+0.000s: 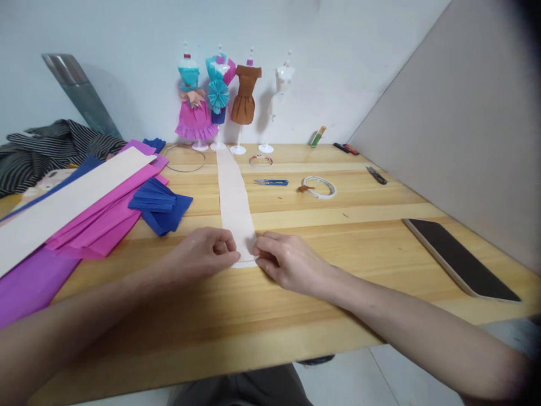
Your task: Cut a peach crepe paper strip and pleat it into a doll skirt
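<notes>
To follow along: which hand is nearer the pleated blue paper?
Left: the left hand is right of the pleated blue paper; the right hand is farther right, touching the long pale paper strip.

A dark-screened phone (462, 259) lies flat on the wooden table (270, 332)

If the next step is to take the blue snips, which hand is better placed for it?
Probably the right hand: the blue snips lie beyond it, on its side of the pale strip. The left hand would reach across the strip.
</notes>
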`<state>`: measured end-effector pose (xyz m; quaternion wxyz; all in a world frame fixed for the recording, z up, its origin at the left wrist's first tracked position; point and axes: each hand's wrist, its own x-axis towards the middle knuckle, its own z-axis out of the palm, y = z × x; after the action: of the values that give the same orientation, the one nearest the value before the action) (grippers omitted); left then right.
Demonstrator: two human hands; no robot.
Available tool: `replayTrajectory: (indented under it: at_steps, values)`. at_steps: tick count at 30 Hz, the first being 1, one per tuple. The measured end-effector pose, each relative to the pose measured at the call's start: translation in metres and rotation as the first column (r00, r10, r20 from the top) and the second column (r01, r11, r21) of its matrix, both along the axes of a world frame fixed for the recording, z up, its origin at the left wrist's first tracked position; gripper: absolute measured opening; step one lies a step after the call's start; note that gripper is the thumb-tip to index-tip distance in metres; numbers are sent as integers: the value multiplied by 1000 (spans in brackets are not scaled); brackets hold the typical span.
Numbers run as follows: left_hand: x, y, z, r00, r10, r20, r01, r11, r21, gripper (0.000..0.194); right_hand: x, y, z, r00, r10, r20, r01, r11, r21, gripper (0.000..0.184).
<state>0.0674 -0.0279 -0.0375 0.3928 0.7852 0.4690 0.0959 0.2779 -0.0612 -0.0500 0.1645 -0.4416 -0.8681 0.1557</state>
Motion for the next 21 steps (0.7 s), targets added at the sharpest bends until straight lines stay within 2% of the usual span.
replayTrajectory:
  at_steps: [3,5,11,18,21]
  values:
    - [1,-4,-1,991,-58,-119,73,989,130,14,0,0,1,1000,23,17,-23,1000,-5,11]
    - [1,-5,-3,981,-86,-171,115,979,168,12,0,-1,3,999,23,33,-23,1000,-11,11]
    - [1,-5,-5,978,-81,-191,116,977,180,10,2,-2,6,996,7,93,-7,1000,-2,13]
    - [5,-7,-1,981,-67,-185,97,982,159,23,2,-2,6,994,16,108,-14,1000,-21,11]
    - [4,-8,-2,977,-74,-200,108,980,166,21,3,-2,6,995,22,100,-20,1000,-19,11]
